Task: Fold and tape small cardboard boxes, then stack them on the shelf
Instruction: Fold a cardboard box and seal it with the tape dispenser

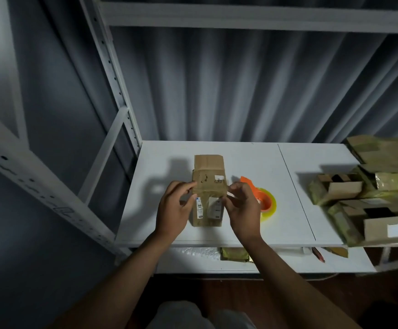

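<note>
1. While only the head view is available, it looks down at a white shelf board [240, 157] inside a pale metal rack, with a person's two forearms reaching in from below.

2. At the centre of the board stands a small brown cardboard box [208, 186], bearing white labels, its upper flap still raised behind the hands.

3. On the box's left edge the left hand [173, 210] has its fingers curled, pinching the cardboard; the right hand [242, 207] mirrors it on the right edge, fingertips pinching near the corner. Whether a strip of tape is between the fingers cannot be told.

4. Just right of the box, touching the board and partly hidden by the right hand, lies an orange tape dispenser [252, 188] with a yellowish roll.

5. Far right on the same board sits a pile of boxes [368, 191], several wrapped in glossy tape, some with open ends showing; more packets lie on a lower level beneath the board.

6. Judged from this, the work looks partway through: a number of boxes appear finished and stacked, while the current one is being folded, with closing, taping and stacking yet to come.
</note>
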